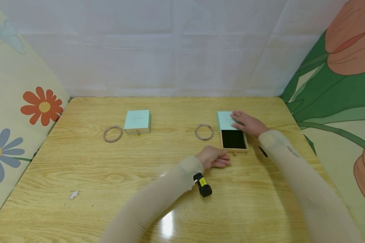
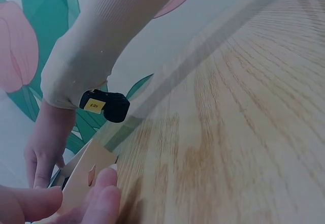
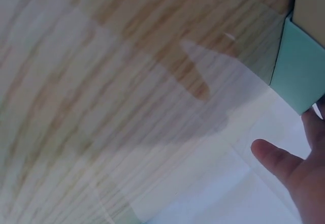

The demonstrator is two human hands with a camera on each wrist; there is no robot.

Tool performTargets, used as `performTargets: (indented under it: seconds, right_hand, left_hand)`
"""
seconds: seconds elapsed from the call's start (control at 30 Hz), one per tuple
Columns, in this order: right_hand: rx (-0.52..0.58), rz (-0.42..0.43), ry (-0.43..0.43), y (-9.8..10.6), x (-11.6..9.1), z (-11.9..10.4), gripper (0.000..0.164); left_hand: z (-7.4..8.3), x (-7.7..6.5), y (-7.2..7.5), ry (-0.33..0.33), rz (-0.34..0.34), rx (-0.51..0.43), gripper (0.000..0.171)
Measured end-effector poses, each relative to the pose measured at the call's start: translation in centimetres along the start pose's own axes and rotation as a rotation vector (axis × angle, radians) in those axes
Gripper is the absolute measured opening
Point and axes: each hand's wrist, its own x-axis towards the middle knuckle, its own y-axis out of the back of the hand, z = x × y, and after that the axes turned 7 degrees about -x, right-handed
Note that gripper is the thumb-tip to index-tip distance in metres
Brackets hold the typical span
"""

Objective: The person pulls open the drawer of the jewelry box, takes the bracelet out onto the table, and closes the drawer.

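Observation:
On the right side of the table, a light teal drawer-style gift box [image 1: 224, 118] has its drawer [image 1: 234, 139] pulled out toward the person, showing a black lining. My right hand [image 1: 248, 124] rests on the box's top with its fingers extended; in the right wrist view its thumb [image 3: 277, 158] stands away from the teal sleeve [image 3: 299, 71]. Just in front of the drawer is my left hand [image 1: 213, 157], fingers loosely straight. The left wrist view shows its thumb and fingers apart, close to the drawer's small pull tab [image 2: 92, 175]. A mauve bangle [image 1: 196, 132] lies left of this box.
Farther left stands a second teal gift box [image 1: 138, 120], closed, with another mauve bangle [image 1: 103, 135] beside it. A white scrap [image 1: 74, 194] lies at the front left of the wooden table [image 1: 109, 168]. A white backdrop [image 1: 140, 60] rises behind the table.

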Motion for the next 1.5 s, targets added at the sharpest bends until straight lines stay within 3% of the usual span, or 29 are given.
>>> performTargets:
  seconds: [1.03, 1.5]
  right_hand:
    - [0.002, 0.006, 0.01, -0.2, -0.1, 0.0, 0.062]
    - [-0.002, 0.018, 0.007, 0.1, -0.1, -0.1, 0.062]
  left_hand:
    - [-1.0, 1.3, -1.9, 0.068, -0.007, -0.174, 0.026]
    - [-1.5, 2.2, -3.0, 0.076, -0.009, -0.292, 0.014]
